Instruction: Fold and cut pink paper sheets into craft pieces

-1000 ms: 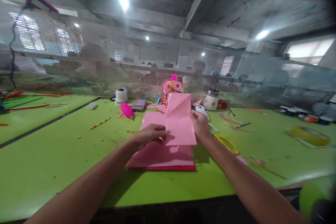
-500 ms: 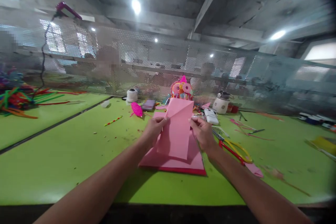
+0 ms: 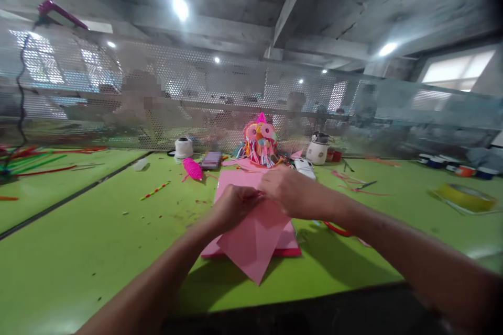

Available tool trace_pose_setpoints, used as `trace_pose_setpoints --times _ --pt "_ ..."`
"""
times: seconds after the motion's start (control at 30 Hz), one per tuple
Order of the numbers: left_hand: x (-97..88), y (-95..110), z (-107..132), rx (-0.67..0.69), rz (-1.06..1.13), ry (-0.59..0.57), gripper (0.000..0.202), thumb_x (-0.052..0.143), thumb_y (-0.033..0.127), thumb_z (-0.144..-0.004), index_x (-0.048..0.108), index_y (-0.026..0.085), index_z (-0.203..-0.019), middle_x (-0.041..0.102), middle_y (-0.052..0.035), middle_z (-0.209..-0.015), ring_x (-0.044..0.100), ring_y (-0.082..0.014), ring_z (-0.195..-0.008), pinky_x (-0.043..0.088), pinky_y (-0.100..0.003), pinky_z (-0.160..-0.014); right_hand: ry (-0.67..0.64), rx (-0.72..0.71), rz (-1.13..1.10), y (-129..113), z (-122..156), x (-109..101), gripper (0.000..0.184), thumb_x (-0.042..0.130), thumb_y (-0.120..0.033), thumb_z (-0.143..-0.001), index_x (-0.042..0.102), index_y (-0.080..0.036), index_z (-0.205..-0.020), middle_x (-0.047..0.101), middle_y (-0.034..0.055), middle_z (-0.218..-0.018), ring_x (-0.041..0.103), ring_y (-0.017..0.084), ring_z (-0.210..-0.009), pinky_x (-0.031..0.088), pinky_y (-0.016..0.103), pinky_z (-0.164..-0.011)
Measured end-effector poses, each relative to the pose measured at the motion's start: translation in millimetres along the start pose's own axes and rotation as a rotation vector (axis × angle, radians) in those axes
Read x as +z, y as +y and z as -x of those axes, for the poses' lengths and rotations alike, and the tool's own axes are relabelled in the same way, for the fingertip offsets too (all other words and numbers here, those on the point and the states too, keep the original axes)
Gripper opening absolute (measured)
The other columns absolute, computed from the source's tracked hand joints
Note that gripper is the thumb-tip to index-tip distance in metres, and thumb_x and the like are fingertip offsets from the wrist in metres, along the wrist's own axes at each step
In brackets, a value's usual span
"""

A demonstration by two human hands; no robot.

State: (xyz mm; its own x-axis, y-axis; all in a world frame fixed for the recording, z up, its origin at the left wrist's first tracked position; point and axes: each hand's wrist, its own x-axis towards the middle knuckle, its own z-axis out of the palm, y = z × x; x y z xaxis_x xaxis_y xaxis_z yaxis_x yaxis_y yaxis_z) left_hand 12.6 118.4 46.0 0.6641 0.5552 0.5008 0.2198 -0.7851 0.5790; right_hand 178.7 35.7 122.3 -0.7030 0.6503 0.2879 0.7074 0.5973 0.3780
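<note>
A sheet of pink paper (image 3: 255, 246) hangs tilted between my hands, one corner pointing down toward the table's front. My left hand (image 3: 238, 207) is closed on its upper edge at the left. Beside it, my right hand (image 3: 293, 191) is closed on the same edge, its fingertips close to the left ones and partly hidden. Under the held sheet lies a stack of pink paper (image 3: 236, 178) with a red layer (image 3: 288, 253) at the bottom. Red scissors handles (image 3: 337, 229) show below my right forearm, mostly covered by it.
An owl-like paper figure (image 3: 261, 138) stands behind the stack. Around it are a bright pink bundle (image 3: 192, 169), a white spool (image 3: 183, 147) and a white jar (image 3: 317, 151). Yellow tape (image 3: 463, 198) lies at right, pipe cleaners (image 3: 43, 162) at left. A perforated screen (image 3: 220, 110) borders the green table (image 3: 98, 241).
The pink sheet has been lowered and turned so a corner points down. My right hand has moved left, up to my left hand. The view has shifted to the right.
</note>
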Motion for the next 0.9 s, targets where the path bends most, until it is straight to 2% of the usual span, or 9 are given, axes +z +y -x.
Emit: trace_pose_setpoints --times 0.1,0.27,0.47,0.57,0.7,0.77,0.83,0.9 --pt "-2.4 5.7 1.4 0.027 -0.057 0.007 0.043 0.05 0.04 -0.088 0.058 0.013 -0.056 0.03 0.0051 -0.052 0.026 -0.0077 -0.052 0.02 -0.02 -0.048 -0.133 0.003 -0.006 7.2 -5.2 -12.3 0.015 0.052 -0.009 -0.084 0.064 -0.014 -0.08 0.064 0.0061 -0.078 0.05 0.016 -0.068 0.032 0.03 -0.064" --pt "-5.0 11.4 2.2 0.081 -0.14 0.022 0.035 0.051 0.033 -0.087 0.067 0.012 -0.065 0.035 0.0045 -0.05 0.032 -0.0078 -0.051 0.023 -0.02 -0.05 -0.266 -0.011 -0.15 14.3 -15.7 -24.9 0.019 0.05 -0.012 -0.087 0.067 -0.016 -0.08 0.067 0.0051 -0.079 0.051 0.014 -0.067 0.031 0.028 -0.062" --pt "-6.9 11.9 2.5 0.042 -0.126 0.004 0.036 0.052 0.034 -0.086 0.064 0.012 -0.06 0.032 0.0045 -0.05 0.03 -0.008 -0.051 0.021 -0.021 -0.049 -0.311 -0.042 -0.283 25.2 -26.8 -25.9 0.014 0.058 -0.011 -0.081 0.07 -0.017 -0.076 0.067 0.0021 -0.077 0.05 0.012 -0.067 0.032 0.026 -0.061" --pt "-9.6 9.0 2.1 0.043 -0.108 -0.016 0.036 0.053 0.034 -0.086 0.061 0.013 -0.058 0.035 0.0045 -0.051 0.031 -0.008 -0.051 0.023 -0.021 -0.05 -0.318 0.016 -0.338 41.2 -25.7 -29.1 0.013 0.062 -0.015 -0.08 0.069 -0.017 -0.07 0.066 0.0004 -0.07 0.048 0.01 -0.062 0.032 0.025 -0.06" --pt "-14.7 1.0 -0.7 -0.027 -0.018 -0.04 0.04 0.055 0.038 -0.084 0.055 0.014 -0.052 0.034 0.0044 -0.05 0.03 -0.0081 -0.05 0.023 -0.022 -0.049 -0.226 0.178 -0.401 83.6 -8.9 -36.8 0.015 0.064 -0.018 -0.077 0.068 -0.016 -0.063 0.063 0.0005 -0.063 0.047 0.01 -0.056 0.032 0.026 -0.057" --pt "-16.8 -3.0 -1.7 -0.127 0.069 -0.075 0.039 0.058 0.042 -0.082 0.06 0.014 -0.055 0.039 0.0038 -0.049 0.032 -0.0082 -0.047 0.022 -0.022 -0.046 -0.102 0.331 -0.446 104.3 5.4 -38.7 0.015 0.063 -0.017 -0.075 0.068 -0.015 -0.061 0.063 0.0004 -0.059 0.048 0.011 -0.055 0.032 0.026 -0.055" --pt "-17.7 -6.1 -1.5 -0.253 0.196 -0.092 0.038 0.061 0.047 -0.079 0.067 0.013 -0.063 0.046 0.0027 -0.05 0.035 -0.0083 -0.045 0.023 -0.021 -0.044 0.073 0.501 -0.526 114.2 19.9 -35.0 0.016 0.062 -0.021 -0.076 0.07 -0.015 -0.063 0.064 0.0003 -0.059 0.05 0.011 -0.054 0.035 0.026 -0.056" --pt "-17.1 -8.1 -0.2 -0.357 0.363 -0.075 0.038 0.065 0.05 -0.077 0.068 0.013 -0.066 0.051 0.0022 -0.05 0.038 -0.0079 -0.043 0.023 -0.02 -0.041 0.204 0.576 -0.668 109.2 31.0 -23.2 0.017 0.065 -0.027 -0.075 0.069 -0.015 -0.064 0.065 0.0006 -0.06 0.053 0.012 -0.056 0.038 0.026 -0.059"
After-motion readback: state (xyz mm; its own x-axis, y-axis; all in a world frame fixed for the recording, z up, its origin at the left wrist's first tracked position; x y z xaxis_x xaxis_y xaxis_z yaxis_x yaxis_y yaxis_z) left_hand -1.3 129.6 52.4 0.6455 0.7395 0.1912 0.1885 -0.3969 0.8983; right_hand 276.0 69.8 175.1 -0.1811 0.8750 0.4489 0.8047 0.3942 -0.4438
